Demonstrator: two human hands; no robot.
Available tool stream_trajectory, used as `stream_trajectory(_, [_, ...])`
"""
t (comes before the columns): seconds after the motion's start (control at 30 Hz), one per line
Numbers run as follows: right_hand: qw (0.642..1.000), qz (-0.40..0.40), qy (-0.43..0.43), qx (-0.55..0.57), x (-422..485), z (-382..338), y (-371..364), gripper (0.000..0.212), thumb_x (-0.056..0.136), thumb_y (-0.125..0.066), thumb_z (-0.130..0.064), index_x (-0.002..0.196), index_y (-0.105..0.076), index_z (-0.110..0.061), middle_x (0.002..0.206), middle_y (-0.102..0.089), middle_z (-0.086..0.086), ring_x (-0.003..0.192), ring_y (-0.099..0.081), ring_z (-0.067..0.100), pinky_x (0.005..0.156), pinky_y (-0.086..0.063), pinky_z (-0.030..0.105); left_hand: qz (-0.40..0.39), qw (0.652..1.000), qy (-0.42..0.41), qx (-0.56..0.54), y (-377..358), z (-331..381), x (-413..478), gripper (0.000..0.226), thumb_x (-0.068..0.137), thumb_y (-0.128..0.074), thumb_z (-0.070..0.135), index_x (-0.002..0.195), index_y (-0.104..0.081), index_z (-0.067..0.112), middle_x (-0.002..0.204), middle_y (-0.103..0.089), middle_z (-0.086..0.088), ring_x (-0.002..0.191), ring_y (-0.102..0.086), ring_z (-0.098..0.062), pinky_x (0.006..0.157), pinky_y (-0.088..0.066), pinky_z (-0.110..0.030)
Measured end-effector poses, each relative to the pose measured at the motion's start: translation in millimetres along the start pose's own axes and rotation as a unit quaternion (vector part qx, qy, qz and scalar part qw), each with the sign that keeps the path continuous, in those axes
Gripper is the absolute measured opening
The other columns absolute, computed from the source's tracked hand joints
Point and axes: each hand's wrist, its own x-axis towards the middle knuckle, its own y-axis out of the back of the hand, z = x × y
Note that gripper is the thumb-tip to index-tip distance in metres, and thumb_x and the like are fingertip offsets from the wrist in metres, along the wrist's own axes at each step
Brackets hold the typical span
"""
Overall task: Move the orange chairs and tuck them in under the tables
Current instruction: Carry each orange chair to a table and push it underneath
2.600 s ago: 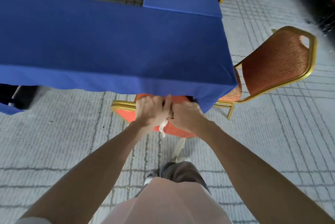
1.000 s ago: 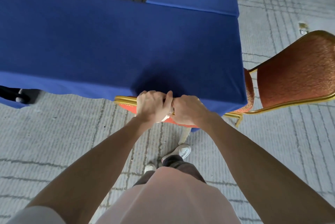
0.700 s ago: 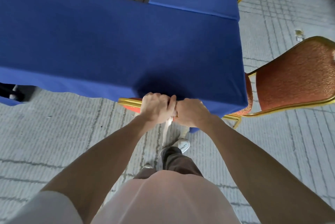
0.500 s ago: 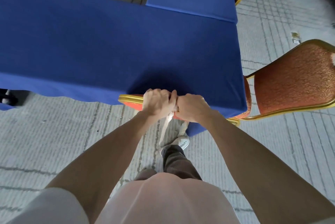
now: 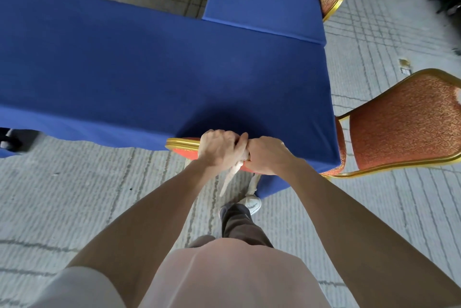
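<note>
Floor: grey lined carpet [image 5: 74,195] spreads out to the left of both hands and back under the person's feet.
Table: the blue-clothed table [image 5: 149,70] lies just beyond the knuckles, and its hanging edge meets the chair back.
Held chair: of the orange chair [image 5: 184,152], only a gold top rail and a sliver of orange pad show, poking out left of the left hand. Its seat is hidden under the cloth.
Left hand: the left hand [image 5: 219,150] has its fingers curled over the top rail and its thumb side against the other hand.
Right hand: the right hand [image 5: 268,155] is wrapped over the same rail, touching the left. A pale strip [image 5: 229,178] dangles below them (what it is, I cannot tell).
Change: a couple of seconds ago a broader band of orange showed below the cloth. Now little does, so the chair has gone further in and looks all but tucked.
Next chair: a second orange chair [image 5: 404,128] stands right of the right hand at the table's end. Its back stands clear of the cloth, so it probably still needs pushing in.
</note>
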Motion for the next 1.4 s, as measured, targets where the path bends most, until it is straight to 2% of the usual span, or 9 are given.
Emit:
stream_trajectory(0.17, [0.993,-0.013,-0.041,0.110,-13.1,-4.5,8.4,0.020,0.087,-0.058,-0.042,0.087,-0.052,-0.023,0.076,-0.057,-0.009,0.071,-0.056,0.019,0.051,-0.036,0.031,-0.035,0.996,-0.075,0.031,2.3,-14.6,-0.2,0.028,0.095,-0.052,0.023,0.118,-0.057,0.008,0.088,-0.063,-0.007,0.074,-0.063,-0.035,0.055,-0.038,-0.033])
stream_trajectory(0.27, [0.962,-0.045,-0.065,0.260,-24.3,-1.3,18.9,0.024,0.078,-0.065,-0.044,0.087,-0.058,-0.023,0.084,-0.065,-0.002,0.078,-0.063,0.024,0.061,-0.048,0.036,-0.053,0.988,0.030,-0.143,9.0,-19.3,-9.2,0.012,0.094,-0.054,0.009,0.104,-0.059,0.007,0.088,-0.060,-0.004,0.075,-0.059,-0.031,0.063,-0.044,-0.037])
stream_trajectory(0.37, [0.925,-0.049,-0.090,0.366,-28.9,6.3,38.7,0.040,0.073,-0.068,-0.058,0.098,-0.066,-0.027,0.089,-0.069,0.000,0.086,-0.063,0.018,0.077,-0.050,0.034,-0.063,0.935,0.170,-0.306,27.8,-26.1,-16.4,0.046,0.102,-0.033,0.043,0.097,-0.067,0.012,0.092,-0.066,0.007,0.090,-0.061,-0.022,0.082,-0.044,-0.032])
stream_trajectory(0.47, [0.933,-0.061,-0.081,0.346,-16.5,19.6,48.0,0.024,0.082,-0.067,-0.045,0.100,-0.066,-0.029,0.091,-0.070,-0.010,0.092,-0.065,0.012,0.082,-0.053,0.032,-0.054,0.932,0.198,-0.297,41.3,-28.6,-22.3,0.054,0.100,-0.033,0.055,0.111,-0.067,0.014,0.108,-0.068,-0.001,0.101,-0.059,-0.026,0.094,-0.045,-0.035])
stream_trajectory(0.57, [0.943,-0.064,-0.043,0.324,7.0,25.4,59.6,0.017,0.086,-0.065,-0.038,0.101,-0.066,-0.030,0.096,-0.070,-0.013,0.094,-0.065,0.010,0.085,-0.054,0.032,-0.025,0.920,0.258,-0.293,53.6,-35.5,-17.8,0.047,0.095,-0.035,0.055,0.098,-0.069,0.022,0.100,-0.070,0.014,0.099,-0.061,-0.021,0.093,-0.047,-0.039])
stream_trajectory(0.8, [0.946,-0.039,0.092,0.309,70.5,-30.6,101.8,0.012,0.084,-0.059,-0.034,0.092,-0.067,-0.031,0.094,-0.069,-0.016,0.093,-0.065,0.008,0.084,-0.057,0.037,0.096,0.874,0.355,-0.318,87.8,-57.8,-47.3,0.051,0.086,-0.038,0.060,0.089,-0.069,0.020,0.087,-0.071,0.000,0.089,-0.064,-0.022,0.086,-0.051,-0.039])
stream_trajectory(1.0, [0.925,-0.054,0.280,0.252,85.2,-157.9,125.1,0.017,0.076,-0.054,-0.039,0.084,-0.064,-0.029,0.083,-0.071,-0.008,0.080,-0.068,0.018,0.073,-0.058,0.046,0.224,0.821,0.458,-0.256,120.6,-89.3,-152.8,0.044,0.099,-0.044,0.055,0.092,-0.070,0.020,0.079,-0.068,-0.003,0.079,-0.061,-0.021,0.071,-0.046,-0.030])
stream_trajectory(1.2, [0.846,-0.084,0.493,0.184,13.8,-326.7,126.6,0.010,0.085,-0.063,-0.036,0.091,-0.066,-0.028,0.091,-0.070,-0.011,0.089,-0.066,0.013,0.081,-0.055,0.040,0.325,0.712,0.597,-0.178,160.6,-79.8,-326.9,0.061,0.088,-0.032,0.070,0.091,-0.070,0.023,0.088,-0.071,0.001,0.084,-0.065,-0.020,0.080,-0.052,-0.041])
stream_trajectory(1.4, [0.750,-0.107,0.640,0.130,-110.2,-460.1,116.2,0.020,0.087,-0.061,-0.039,0.105,-0.062,-0.029,0.092,-0.069,-0.014,0.088,-0.066,0.007,0.082,-0.058,0.036,0.403,0.602,0.681,-0.106,181.3,-31.8,-498.0,0.074,0.085,-0.025,0.076,0.093,-0.070,0.018,0.092,-0.072,0.001,0.086,-0.065,-0.019,0.082,-0.051,-0.040])
